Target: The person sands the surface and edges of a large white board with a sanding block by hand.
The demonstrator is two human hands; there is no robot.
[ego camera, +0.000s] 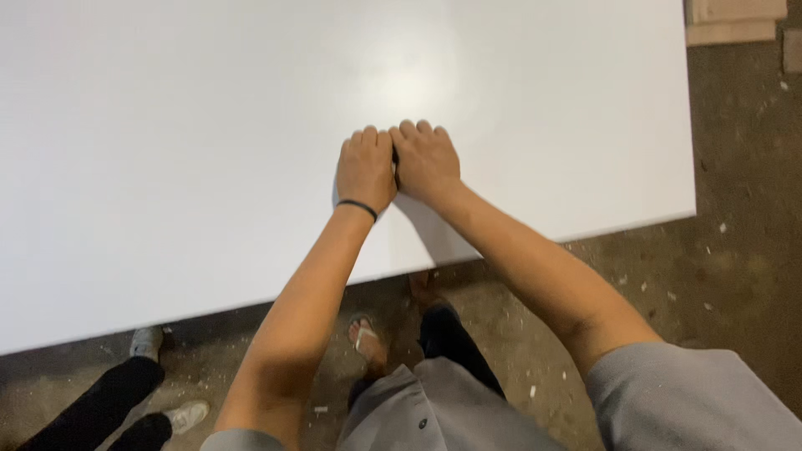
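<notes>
A sandalled foot (pixel 368 338) stands on the littered floor (pixel 735 276) just under the near edge of the white board (pixel 167 167), and another person's grey shoe (pixel 147 341) is beside that edge. The board could slip and land on toes. Further in, the left hand (pixel 365 169) and right hand (pixel 424 160) rest side by side, fingers curled under; whether they grip anything I cannot tell. Uneven pressing there could skew it.

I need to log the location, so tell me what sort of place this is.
Probably a workshop, perhaps for carpentry or board work. Both hands, left hand and right hand, press on a large white panel; the concrete floor is gritty with chips, and wood offcuts lie nearby.
</notes>
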